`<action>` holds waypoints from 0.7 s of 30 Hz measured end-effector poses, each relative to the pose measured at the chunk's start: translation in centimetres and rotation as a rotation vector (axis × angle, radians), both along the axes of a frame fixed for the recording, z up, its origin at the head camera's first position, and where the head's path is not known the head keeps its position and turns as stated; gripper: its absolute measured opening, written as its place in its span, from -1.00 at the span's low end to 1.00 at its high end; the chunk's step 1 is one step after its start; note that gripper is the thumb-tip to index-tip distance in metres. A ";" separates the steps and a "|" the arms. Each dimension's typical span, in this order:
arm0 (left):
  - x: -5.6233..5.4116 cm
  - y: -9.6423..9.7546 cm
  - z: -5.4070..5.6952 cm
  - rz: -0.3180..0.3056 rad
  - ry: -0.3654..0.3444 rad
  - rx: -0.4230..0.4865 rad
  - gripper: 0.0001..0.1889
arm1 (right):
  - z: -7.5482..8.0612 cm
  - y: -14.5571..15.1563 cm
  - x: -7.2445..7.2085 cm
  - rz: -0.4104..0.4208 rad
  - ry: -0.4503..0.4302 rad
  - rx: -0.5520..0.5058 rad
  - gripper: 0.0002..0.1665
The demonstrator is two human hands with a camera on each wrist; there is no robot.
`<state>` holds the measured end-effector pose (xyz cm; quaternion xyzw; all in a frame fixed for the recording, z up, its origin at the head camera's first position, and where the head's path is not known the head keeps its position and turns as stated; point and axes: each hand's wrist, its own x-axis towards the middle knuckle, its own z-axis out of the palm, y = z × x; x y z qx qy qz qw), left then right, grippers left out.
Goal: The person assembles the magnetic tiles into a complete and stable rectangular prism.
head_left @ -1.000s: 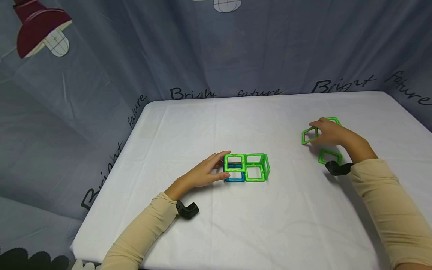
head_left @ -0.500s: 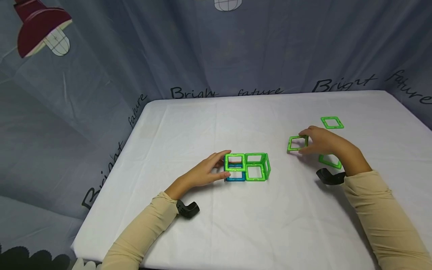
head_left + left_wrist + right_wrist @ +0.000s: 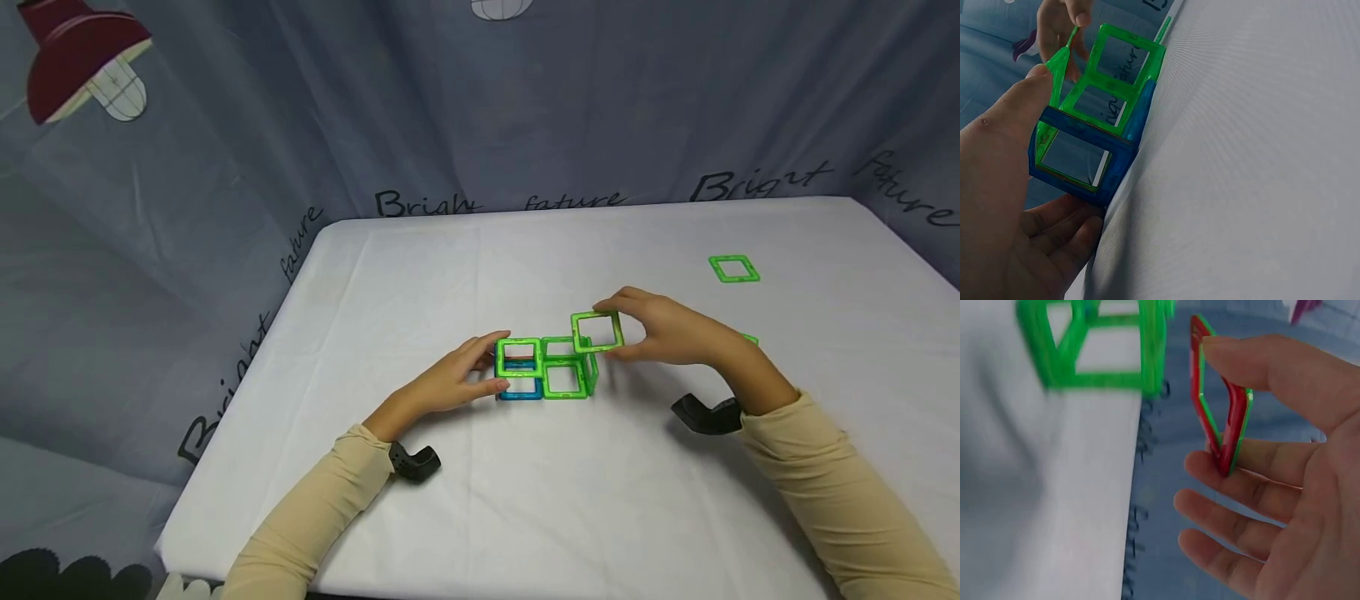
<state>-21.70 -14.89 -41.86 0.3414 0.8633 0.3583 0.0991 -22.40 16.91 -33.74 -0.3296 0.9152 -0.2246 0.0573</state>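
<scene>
On the white cloth stands a two-cell box frame of magnetic tiles [image 3: 566,395], mostly green with blue at its left end. My left hand [image 3: 446,383] holds the blue end, thumb on the upper near side and fingers round the far side. A loose square magnetic tile [image 3: 576,333] is pinched between the thumb and fingers of my right hand [image 3: 671,329], raised over the right end of the frame. It looks green from the head; the right wrist view shows red on this tile [image 3: 1233,425] too. Whether it touches the frame, I cannot tell.
A flat green square tile [image 3: 734,278] lies at the far right of the table [image 3: 450,508]. Another green tile [image 3: 751,338] peeks out behind the right wrist. A grey printed curtain [image 3: 637,100] hangs beyond the table's back edge.
My right hand has carried the pinched tile leftward from the far right to above the frame's right end. The left hand and the frame have stayed in place.
</scene>
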 end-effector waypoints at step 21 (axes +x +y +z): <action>0.0 0.0 0.0 0.001 0.003 0.002 -0.26 | -1.7 -3.0 1.3 0.104 0.003 -0.062 -0.32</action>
